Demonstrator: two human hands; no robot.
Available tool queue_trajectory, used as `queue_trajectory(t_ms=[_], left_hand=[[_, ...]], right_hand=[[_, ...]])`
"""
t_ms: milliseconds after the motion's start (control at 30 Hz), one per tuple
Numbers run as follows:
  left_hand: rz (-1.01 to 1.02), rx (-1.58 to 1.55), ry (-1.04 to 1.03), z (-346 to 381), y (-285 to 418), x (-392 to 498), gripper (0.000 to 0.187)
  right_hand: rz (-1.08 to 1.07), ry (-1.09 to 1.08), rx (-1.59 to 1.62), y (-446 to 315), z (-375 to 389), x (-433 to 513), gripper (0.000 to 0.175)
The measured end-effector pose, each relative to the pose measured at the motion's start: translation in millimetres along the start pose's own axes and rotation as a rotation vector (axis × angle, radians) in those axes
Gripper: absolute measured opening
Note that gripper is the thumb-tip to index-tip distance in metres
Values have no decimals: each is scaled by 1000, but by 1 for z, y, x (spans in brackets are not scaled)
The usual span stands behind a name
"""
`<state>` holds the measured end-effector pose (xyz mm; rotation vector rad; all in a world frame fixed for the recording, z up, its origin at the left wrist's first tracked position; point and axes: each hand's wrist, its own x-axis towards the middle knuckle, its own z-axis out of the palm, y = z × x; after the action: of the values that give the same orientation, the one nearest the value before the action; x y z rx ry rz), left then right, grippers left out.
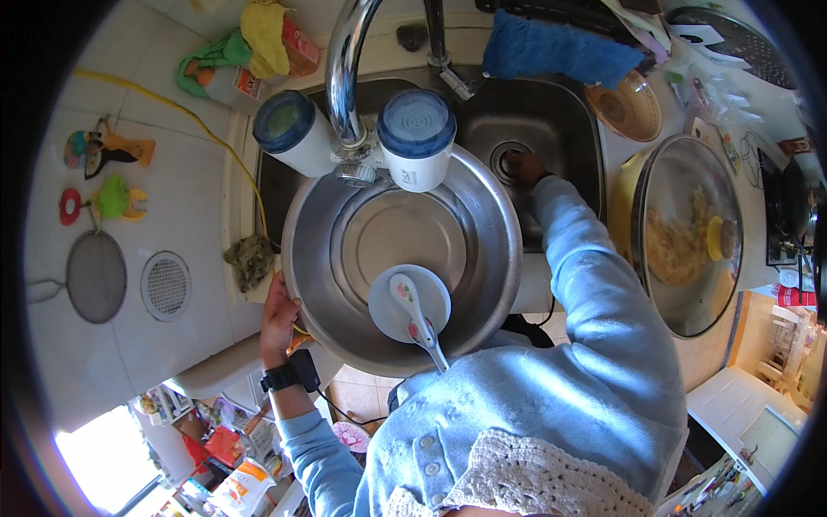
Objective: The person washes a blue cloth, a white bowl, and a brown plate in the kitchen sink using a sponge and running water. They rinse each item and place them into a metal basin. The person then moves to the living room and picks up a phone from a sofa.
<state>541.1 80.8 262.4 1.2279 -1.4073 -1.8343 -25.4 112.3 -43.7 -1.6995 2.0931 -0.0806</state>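
Note:
A large stainless steel basin (497,284) is tilted against the sink's front edge, close to my body. My left hand (279,316) grips its left rim. Inside the basin sits a white bowl (381,310) holding ceramic spoons with a floral pattern (404,292). My right hand (526,168) reaches down to the drain (501,161) of the steel sink (562,129). Its fingertips are at the drain opening, and whether they grasp anything is hidden.
A chrome faucet (345,77) with white-and-blue filter housings (417,139) overhangs the basin. On the right stands a glass-lidded pan (691,239) beside a brown bowl (623,106). A blue cloth (559,48) hangs behind the sink. A scouring pad (251,262) lies left.

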Motion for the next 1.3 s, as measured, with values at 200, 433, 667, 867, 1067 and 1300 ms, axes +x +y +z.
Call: queue_trajectory(t_ms=[200, 433, 667, 867, 1067, 1300], left_hand=[[40, 27, 10, 0, -3, 0, 57], [-74, 75, -26, -14, -7, -4, 64], [17, 191, -16, -19, -6, -8, 56], [79, 292, -9, -23, -5, -8, 57], [146, 464, 143, -26, -8, -8, 52], [242, 646, 377, -33, -3, -16, 42]], right_hand=[[252, -10, 532, 2, 5, 0, 37], [-51, -35, -165, -19, -35, 3, 26], [-59, 440, 80, -80, -134, 8, 37], [-186, 895, 199, -153, -202, -20, 40], [-259, 829, -309, -179, -212, -24, 41], [-220, 826, -430, -174, -207, -17, 42]])
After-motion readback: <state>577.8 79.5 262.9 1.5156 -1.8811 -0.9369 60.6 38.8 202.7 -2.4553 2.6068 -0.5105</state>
